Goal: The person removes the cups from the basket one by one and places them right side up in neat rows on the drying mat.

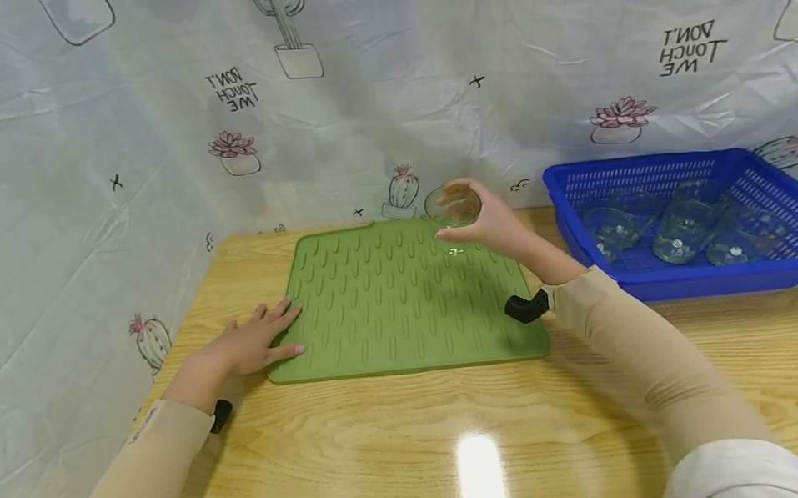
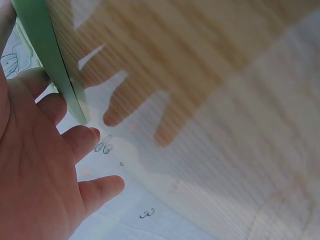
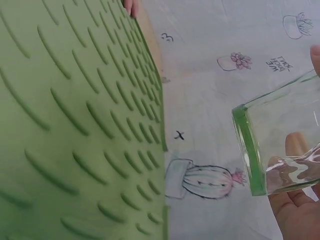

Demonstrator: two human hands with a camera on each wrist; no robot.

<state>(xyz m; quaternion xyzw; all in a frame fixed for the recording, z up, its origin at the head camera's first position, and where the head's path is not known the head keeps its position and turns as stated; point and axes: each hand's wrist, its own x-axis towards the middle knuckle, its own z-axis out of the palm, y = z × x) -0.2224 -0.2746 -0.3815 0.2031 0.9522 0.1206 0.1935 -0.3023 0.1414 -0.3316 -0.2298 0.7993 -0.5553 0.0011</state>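
Observation:
My right hand (image 1: 482,225) grips a clear drinking glass (image 1: 449,217) above the far right part of the green ridged mat (image 1: 407,307). In the right wrist view the glass (image 3: 255,150) hangs apart from the mat (image 3: 75,115), its thick base toward the mat and fingers wrapped round its side. At the mat's left edge my left hand (image 1: 256,343) lies with its fingers spread, the fingertips touching the mat's border. The left wrist view shows that hand (image 2: 45,155) beside the mat's edge (image 2: 50,55), holding nothing.
A blue plastic basket (image 1: 714,283) with several clear glasses (image 1: 677,233) in it stands on the right. The wooden table (image 1: 364,447) extends in front of the mat. A printed plastic sheet (image 1: 364,102) hangs behind and along the left side.

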